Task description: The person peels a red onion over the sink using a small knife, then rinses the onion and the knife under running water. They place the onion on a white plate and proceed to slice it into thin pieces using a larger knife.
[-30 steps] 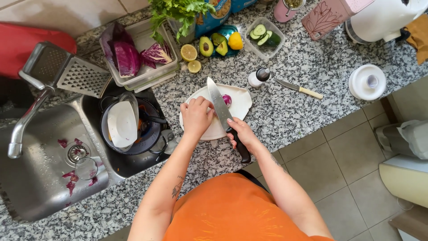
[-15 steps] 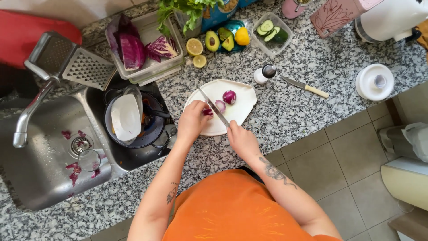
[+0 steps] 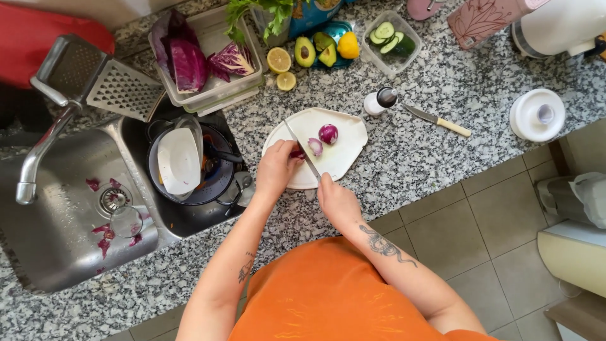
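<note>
A white cutting board (image 3: 344,151) lies on the speckled granite counter. On it sit a red onion half (image 3: 328,133) and a smaller onion piece (image 3: 315,146). My left hand (image 3: 276,169) presses down a dark red onion piece (image 3: 297,153) at the board's left side. My right hand (image 3: 338,201) grips the handle of a kitchen knife (image 3: 300,149), whose blade runs up and left right beside my left fingers.
A sink (image 3: 69,208) with a faucet (image 3: 38,158) and stacked dishes (image 3: 189,164) is at left. A grater (image 3: 113,88), a tray of red cabbage (image 3: 202,63), lemon halves (image 3: 279,60), avocado (image 3: 305,52), cucumber tub (image 3: 391,41), small bottle (image 3: 380,101), second knife (image 3: 439,121) and a white lid (image 3: 538,114) lie around.
The knife has come down from being raised over the board to lie beside my left fingers. My left hand has settled on an onion piece at the board's left side.
</note>
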